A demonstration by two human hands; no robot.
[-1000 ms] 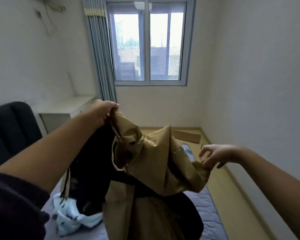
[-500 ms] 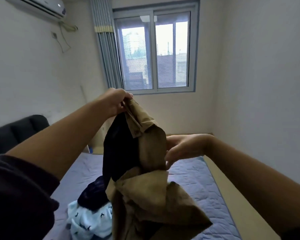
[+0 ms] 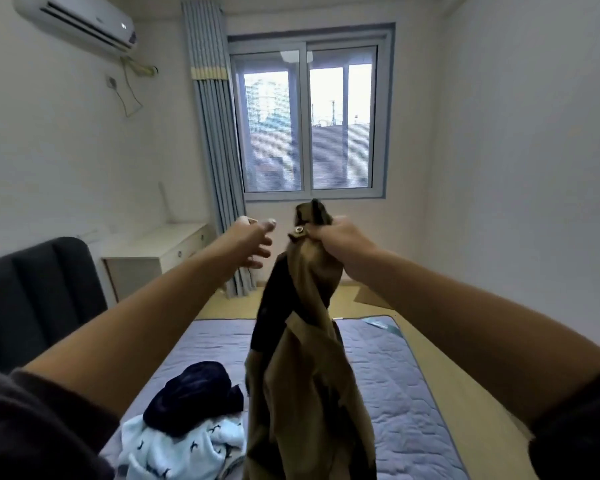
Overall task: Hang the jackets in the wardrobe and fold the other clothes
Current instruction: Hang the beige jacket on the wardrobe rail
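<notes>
Both arms stretch forward, almost straight, and meet near mid-frame; the left forearm (image 3: 146, 327) and right forearm (image 3: 447, 306) are bare, with a dark sleeve (image 3: 32, 427) bunched at each upper arm; the left grip (image 3: 253, 245) is loose and holds nothing, its fingers (image 3: 269, 223) spread and pointing toward the other hand, just beside it but apart; the right grip (image 3: 338, 239) sits slightly higher, back of the hand toward the camera, fingers curled tight round the top of the tan jacket (image 3: 309, 393), which hangs below the fist.
</notes>
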